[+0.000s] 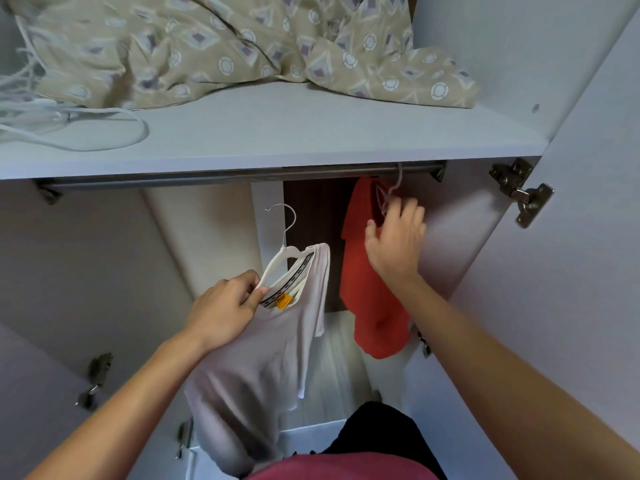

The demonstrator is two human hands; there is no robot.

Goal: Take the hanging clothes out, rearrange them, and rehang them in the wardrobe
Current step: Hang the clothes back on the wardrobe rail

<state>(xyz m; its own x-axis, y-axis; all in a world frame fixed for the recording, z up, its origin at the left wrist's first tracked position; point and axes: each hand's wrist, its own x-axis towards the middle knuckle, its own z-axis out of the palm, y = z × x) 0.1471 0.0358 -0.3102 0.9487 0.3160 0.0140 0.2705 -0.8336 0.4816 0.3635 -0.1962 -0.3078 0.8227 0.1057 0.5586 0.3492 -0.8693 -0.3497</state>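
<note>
left hand (225, 306) grip: pinches white plastic hanger (277, 261) carrying white cotton T-shirt (263, 358), off the metal wardrobe rail (242, 174), kept clear | right hand (394, 237) grip: curled round hanger of red knit garment (367, 285), hooked on rail, likely unhooking or seating it

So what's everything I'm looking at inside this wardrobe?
white shirt: one, white, on a white hanger, off the rail, held low at centre
red garment: one, red, hanging from the rail at right
patterned bedding: one, beige with pale motifs, top shelf
spare hangers: a few, white, left on the shelf
door hinges: several, metal, on both doors
left hand: grips the white hanger's shoulder
right hand: fingers at the red garment's hanger neck
</note>
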